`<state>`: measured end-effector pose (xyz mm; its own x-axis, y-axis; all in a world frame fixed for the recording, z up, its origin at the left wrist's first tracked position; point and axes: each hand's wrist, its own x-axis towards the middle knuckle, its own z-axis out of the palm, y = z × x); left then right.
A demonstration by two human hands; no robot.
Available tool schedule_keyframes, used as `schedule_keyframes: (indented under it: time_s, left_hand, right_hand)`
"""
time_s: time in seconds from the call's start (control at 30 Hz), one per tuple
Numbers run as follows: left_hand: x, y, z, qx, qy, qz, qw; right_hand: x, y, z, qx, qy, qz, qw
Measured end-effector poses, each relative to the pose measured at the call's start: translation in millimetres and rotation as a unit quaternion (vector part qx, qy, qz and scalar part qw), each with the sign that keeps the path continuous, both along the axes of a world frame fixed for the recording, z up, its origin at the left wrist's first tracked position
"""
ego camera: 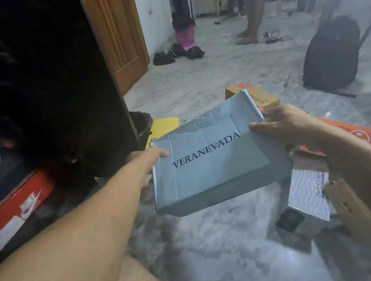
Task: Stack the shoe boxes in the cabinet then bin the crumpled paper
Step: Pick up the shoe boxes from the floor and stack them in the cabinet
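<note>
I have the pale blue shoe box [209, 158] held in the air above the marble floor [220, 244], just right of the dark cabinet [50, 89]. My left hand [151, 160] and right hand [286, 124] clamp its opposite ends, thumbs curled over the lid, fingers underneath.

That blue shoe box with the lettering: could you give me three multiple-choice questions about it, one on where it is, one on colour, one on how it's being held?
1. Where is the blue shoe box?
A. In the air above the floor
B. Inside the cabinet
C. On the black suitcase

2. What colour is the box with the white swoosh at the cabinet?
A. Green
B. Red
C. Purple

3. How is the blue box held?
A. By both hands
B. By one hand
C. By no hand

Answers: 1 A, marble floor shows beneath it. 2 B, the red box lies at the left. 3 A, left hand and right hand grip opposite ends.
</note>
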<state>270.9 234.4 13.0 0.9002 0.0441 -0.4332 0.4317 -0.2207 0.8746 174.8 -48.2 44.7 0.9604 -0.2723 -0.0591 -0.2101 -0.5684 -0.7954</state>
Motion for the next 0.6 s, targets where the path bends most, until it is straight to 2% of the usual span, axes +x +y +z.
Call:
schedule_keyframes:
  time_s: [0.17,0.3,0.43,0.6]
  left_hand:
    - [6,69,45,0.018,-0.026,0.002,1.0]
    - [4,122,75,0.051,-0.059,-0.015,0.997]
    - [2,172,91,0.093,-0.124,0.037,0.987]
    - [-8,220,118,0.094,-0.168,0.114,0.975]
  right_hand:
    - [28,53,24,0.03,-0.064,0.067,0.995]
    - [40,96,44,0.079,-0.064,0.095,0.99]
    - [46,142,66,0.1,-0.088,0.134,0.982]
    - [50,191,88,0.04,-0.083,0.242,0.966]
